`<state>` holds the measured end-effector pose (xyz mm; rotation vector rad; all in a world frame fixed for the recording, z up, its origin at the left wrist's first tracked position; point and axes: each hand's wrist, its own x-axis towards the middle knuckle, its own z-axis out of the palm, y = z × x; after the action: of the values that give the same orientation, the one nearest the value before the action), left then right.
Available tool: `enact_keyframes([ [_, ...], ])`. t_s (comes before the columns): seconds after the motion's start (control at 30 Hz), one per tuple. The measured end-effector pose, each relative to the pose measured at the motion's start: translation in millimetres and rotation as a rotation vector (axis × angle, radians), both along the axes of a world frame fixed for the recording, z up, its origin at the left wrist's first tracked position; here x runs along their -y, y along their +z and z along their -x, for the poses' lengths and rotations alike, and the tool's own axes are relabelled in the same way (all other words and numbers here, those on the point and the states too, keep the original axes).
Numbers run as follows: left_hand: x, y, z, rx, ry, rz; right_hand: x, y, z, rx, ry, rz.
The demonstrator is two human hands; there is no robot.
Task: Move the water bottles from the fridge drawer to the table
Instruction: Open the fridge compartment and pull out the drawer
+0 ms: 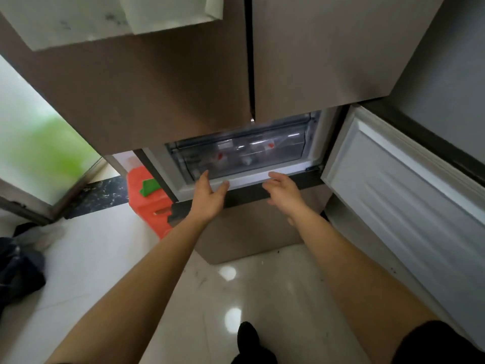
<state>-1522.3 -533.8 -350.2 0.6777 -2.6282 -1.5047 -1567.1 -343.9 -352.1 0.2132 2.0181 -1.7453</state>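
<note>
A clear plastic fridge drawer (288,151) sits in the open lower compartment of a brown fridge. Through its front I see several water bottles (246,161) with red-and-white labels lying inside, blurred. My left hand (210,197) is stretched out with straight fingers, its fingertips at the drawer's lower left front edge. My right hand (284,193) hovers just below the drawer's front, fingers loosely spread and holding nothing. No table is in view.
The compartment's door (409,206) stands swung open to the right. An orange container with a green piece (147,198) stands on the floor left of the fridge. Dark cloth (18,266) lies at far left. Glossy white floor tiles (236,298) lie below.
</note>
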Motion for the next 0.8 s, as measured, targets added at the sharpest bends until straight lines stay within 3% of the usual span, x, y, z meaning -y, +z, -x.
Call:
enact_keyframes([
  [0.17,11,-24,46,-0.011,0.183,-0.559,29,-20,44,0.023,-0.044,0.197],
  [0.33,25,-40,92,-0.132,0.210,-0.958,49,-33,82,0.081,-0.150,0.471],
  [0.43,29,-41,109,-0.231,0.243,-1.096,57,-33,101,0.128,-0.223,0.653],
  [0.6,38,-34,114,-0.332,0.306,-1.385,65,-29,124,0.187,-0.299,0.765],
  [0.8,31,-35,119,-0.304,0.350,-1.341,65,-25,123,0.200,-0.285,0.867],
])
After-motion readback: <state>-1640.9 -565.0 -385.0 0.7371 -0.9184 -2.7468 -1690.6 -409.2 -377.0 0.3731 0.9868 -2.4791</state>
